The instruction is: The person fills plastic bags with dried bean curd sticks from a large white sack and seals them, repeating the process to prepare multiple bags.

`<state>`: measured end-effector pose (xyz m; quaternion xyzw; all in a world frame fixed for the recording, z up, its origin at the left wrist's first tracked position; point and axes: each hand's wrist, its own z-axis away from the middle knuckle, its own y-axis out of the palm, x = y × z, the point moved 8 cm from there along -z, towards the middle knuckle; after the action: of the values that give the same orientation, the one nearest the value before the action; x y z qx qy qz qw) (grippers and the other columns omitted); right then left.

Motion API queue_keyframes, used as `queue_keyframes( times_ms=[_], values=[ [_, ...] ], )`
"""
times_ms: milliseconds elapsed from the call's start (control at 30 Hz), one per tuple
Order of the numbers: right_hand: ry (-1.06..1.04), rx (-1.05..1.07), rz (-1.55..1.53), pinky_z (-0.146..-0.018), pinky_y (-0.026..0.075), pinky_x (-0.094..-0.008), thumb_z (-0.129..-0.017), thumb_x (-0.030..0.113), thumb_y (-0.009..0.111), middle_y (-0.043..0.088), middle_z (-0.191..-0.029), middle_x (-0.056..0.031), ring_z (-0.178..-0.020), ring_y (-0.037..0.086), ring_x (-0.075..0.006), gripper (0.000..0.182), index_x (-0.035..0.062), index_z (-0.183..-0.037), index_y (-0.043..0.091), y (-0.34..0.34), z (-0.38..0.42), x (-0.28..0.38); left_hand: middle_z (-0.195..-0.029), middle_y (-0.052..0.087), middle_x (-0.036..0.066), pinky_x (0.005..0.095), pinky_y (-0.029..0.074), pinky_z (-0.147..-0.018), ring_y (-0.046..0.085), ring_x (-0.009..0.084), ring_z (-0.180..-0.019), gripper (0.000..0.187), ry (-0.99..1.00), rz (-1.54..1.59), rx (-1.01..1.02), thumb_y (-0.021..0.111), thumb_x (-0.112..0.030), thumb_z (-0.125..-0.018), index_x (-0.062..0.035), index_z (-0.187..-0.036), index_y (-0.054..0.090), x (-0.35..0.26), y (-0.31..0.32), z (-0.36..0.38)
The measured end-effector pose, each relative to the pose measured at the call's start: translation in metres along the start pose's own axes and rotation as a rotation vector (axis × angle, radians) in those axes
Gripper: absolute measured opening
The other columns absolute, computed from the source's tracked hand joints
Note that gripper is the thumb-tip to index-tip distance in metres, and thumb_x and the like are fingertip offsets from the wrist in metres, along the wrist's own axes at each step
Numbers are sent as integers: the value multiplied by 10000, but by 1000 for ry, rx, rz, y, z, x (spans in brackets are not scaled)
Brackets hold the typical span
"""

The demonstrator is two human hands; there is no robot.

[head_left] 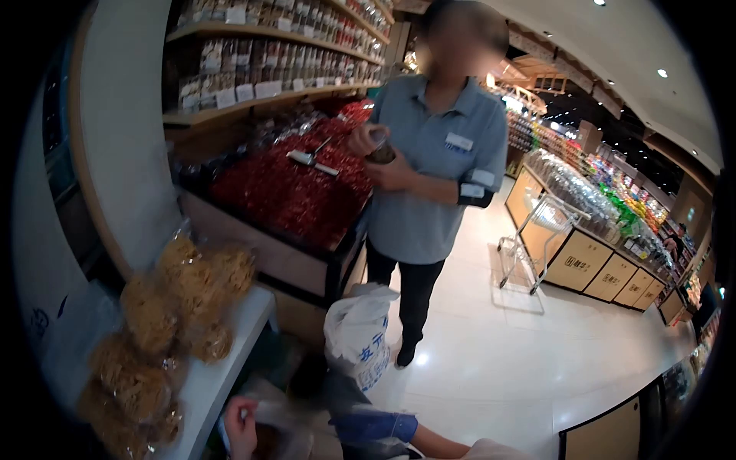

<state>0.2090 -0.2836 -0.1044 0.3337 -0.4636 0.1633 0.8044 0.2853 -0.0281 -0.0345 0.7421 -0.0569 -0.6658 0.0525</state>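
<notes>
My left hand is at the lower edge, beside the white shelf. Its fingers are curled on what looks like a clear plastic bag, blurred by motion, with something brown below. From the lower right comes a bare forearm, apparently my right arm, ending at blue fabric. I cannot make out my right hand's fingers. Left of my left hand, clear bags of tan, noodle-like food are piled on the white shelf. Just beyond my hands stands a white sack with blue print.
A person in a grey-blue shirt stands ahead, holding a small dark jar. A bin of dried red goods holds a metal scoop. Stocked shelves rise behind. A shopping cart stands by the display counter.
</notes>
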Motion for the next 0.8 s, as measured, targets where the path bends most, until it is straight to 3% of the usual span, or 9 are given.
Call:
queue_keyframes(
  times_ms=[33,100,133,233,300,333,433,633,800],
  values=[
    [-10,-2,-131,-750,428,-312,-904,213,531,554,-933,-100,-824,538,-187,444,71,-1313,436,0,-2,-10,-847,543,116,282,431,-706,544,191,-812,141,185,-243,6,473,68,-752,-9,-844,547,-40,12,-5],
    [-30,-3,-394,-657,446,-329,-874,246,577,587,-780,-113,-695,570,-218,459,92,-1294,471,0,-7,-29,-870,546,119,311,436,-717,542,234,-810,171,388,-458,-31,485,76,-712,-2,-853,541,-122,23,-5],
    [-156,-45,140,-667,449,-329,-877,273,571,588,-778,-125,-709,575,-226,458,90,-1287,479,-3,-4,-10,-880,549,120,319,436,-723,541,240,-815,164,493,-492,-78,495,65,-715,1,-858,542,-159,26,-1],
    [-176,-107,692,-674,450,-332,-882,333,552,594,-768,-157,-713,577,-241,459,84,-1264,502,19,3,41,-895,556,133,326,440,-713,538,247,-817,132,925,-581,-252,536,-16,-758,0,-889,525,-256,24,28],
    [-49,-33,915,-716,473,-275,-898,153,553,618,-882,-82,-787,579,-131,473,37,-1331,404,36,0,45,-922,551,151,358,433,-724,538,243,-811,206,1131,-369,-560,511,-153,-825,3,-959,507,-299,5,61],
    [-72,-27,824,-658,455,-290,-883,179,577,626,-892,-108,-782,574,-128,476,43,-1315,428,32,-5,34,-913,557,161,372,432,-708,541,245,-789,269,1263,-270,-797,502,-217,-848,5,-999,491,-317,-2,78],
    [-200,4,797,-662,461,-291,-882,184,576,622,-877,-133,-763,574,-151,444,33,-1283,460,43,-4,43,-872,513,68,304,468,-692,541,198,-760,285,1554,-69,-204,675,-102,-785,-19,-1046,596,-417,83,75],
    [-243,-135,938,-708,478,-326,-884,252,568,624,-900,-162,-776,603,-246,407,61,-1239,512,55,-8,45,-871,520,77,312,464,-690,541,207,-757,278,1611,-94,-85,656,-112,-790,-11,-1040,588,-428,90,76],
    [-285,-64,1024,-756,483,-318,-883,266,566,633,-925,-145,-817,611,-236,433,53,-1253,489,67,-2,61,-871,526,84,320,461,-689,540,214,-754,274,1623,-89,-78,640,-120,-794,-3,-1034,580,-427,93,75]
  ],
)
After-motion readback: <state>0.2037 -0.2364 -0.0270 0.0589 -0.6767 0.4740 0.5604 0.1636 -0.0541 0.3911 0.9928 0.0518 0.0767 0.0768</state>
